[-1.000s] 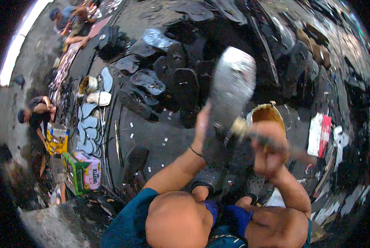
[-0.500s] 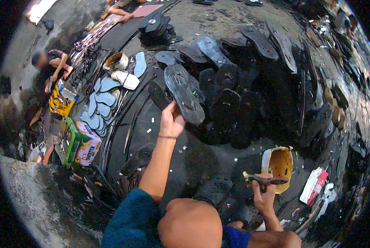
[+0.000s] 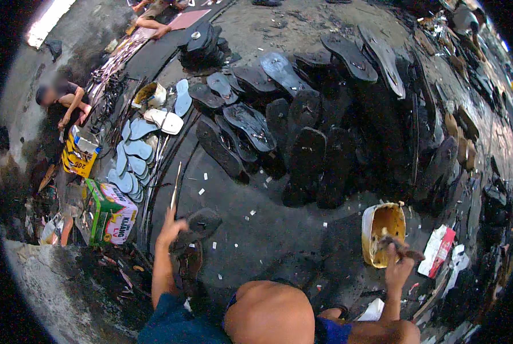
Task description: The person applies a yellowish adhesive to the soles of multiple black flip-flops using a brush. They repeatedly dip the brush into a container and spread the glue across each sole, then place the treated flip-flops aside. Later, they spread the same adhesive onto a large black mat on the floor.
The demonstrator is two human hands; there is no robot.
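Note:
My left hand [image 3: 169, 230] is low at the left with its fingers stretched out, holding nothing I can see. It is beside a thin pale stick [image 3: 177, 183] and a dark sole [image 3: 203, 223] on the floor. My right hand [image 3: 398, 266] grips a brush [image 3: 408, 252] with a dark handle, its head blurred inside a cut-open white container [image 3: 366, 238] coated yellowish inside. A glossy dark sandal sole [image 3: 249, 126] lies ahead among several other dark soles [image 3: 305, 157].
Grey-blue sole pieces [image 3: 137, 150] are piled at the left, near a green and pink box [image 3: 110, 212] and a yellow bag [image 3: 80, 152]. A red and white carton piece [image 3: 437, 250] lies right of the container. Another person [image 3: 67, 102] sits at far left.
My left hand has let go of the glossy sole, which now lies in the row, and moved back toward me. My right hand has brought the brush into the container.

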